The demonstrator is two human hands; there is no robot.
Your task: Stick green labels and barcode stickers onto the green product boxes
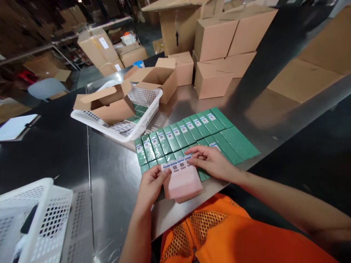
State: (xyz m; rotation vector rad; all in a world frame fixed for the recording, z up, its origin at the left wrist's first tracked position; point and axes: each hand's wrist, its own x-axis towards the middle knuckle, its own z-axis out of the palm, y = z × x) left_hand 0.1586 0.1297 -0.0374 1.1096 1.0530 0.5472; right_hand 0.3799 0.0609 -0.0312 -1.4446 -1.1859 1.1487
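Observation:
My left hand grips the left edge of a pale pink label sheet, thumb on top. A row of white labels with blue print and square codes runs along the sheet's far edge. At its upper right corner, my right hand pinches a label with thumb and fingertips; the fingers partly hide it. Under and beyond the sheet, green boxes in shiny wrap lie side by side in two rows. Most boxes in the far row carry a white label near the far end. One label shows in the near row, beside my right hand.
A white plastic basket holds an open carton and printed sheets. Stacked cardboard boxes stand at the back of the metal table. Another white basket is at the lower left, a clipboard at far left.

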